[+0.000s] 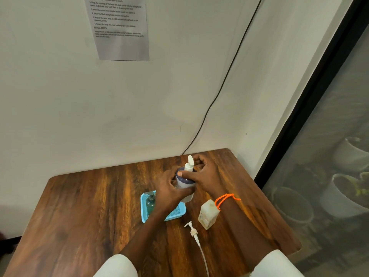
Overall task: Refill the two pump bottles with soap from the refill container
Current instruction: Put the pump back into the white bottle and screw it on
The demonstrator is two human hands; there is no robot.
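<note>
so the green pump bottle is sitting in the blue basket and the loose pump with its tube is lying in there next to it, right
Not quite. The head view shows the green pump bottle in the blue basket, but the loose pump with its tube lies on the wooden table, outside the basket, beside the refill container.

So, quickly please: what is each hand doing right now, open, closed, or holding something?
Left hand: closed around the body of the white pump bottle.
Right hand: closed on the same bottle, fingers at its pump collar.
</note>
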